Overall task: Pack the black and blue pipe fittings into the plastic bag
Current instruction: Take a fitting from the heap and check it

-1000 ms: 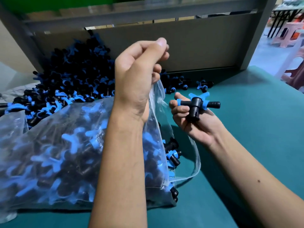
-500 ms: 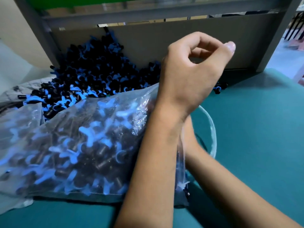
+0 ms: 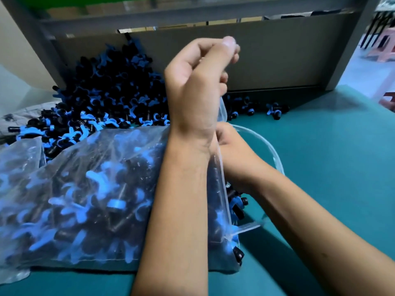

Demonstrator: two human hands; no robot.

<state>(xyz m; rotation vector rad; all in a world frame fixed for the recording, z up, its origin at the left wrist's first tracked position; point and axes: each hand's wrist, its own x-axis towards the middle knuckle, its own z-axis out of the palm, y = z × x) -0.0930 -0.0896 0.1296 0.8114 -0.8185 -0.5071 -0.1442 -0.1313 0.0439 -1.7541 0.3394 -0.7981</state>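
Left hand [image 3: 198, 86] is raised over the middle of the tabletop [image 3: 331, 167], fingers curled, pinching the upper lip of the plastic bag [image 3: 70, 189] and lifting it so the mouth gapes to the right. Right hand [image 3: 233, 150] sits at the bag mouth just behind the left wrist, fingers tucked down inside the opening; most of it is hidden, so can't tell if it grips anything or is clenched. Bag lies on its side along the front-left part of the teal tabletop, stuffed with black and blue pipe fittings [image 3: 115, 206]; a few poke out at the open right end near the right forearm. Loose pile of fittings [image 3: 106, 99] heaped at the back-left of the tabletop, touching the grey back panel [image 3: 277, 60] and the bag's far side. A few stray fittings [image 3: 275, 110] lie along the back edge, right of the left hand, well apart from the bag. Pink stool [image 3: 382, 50] blurred beyond the far right corner.
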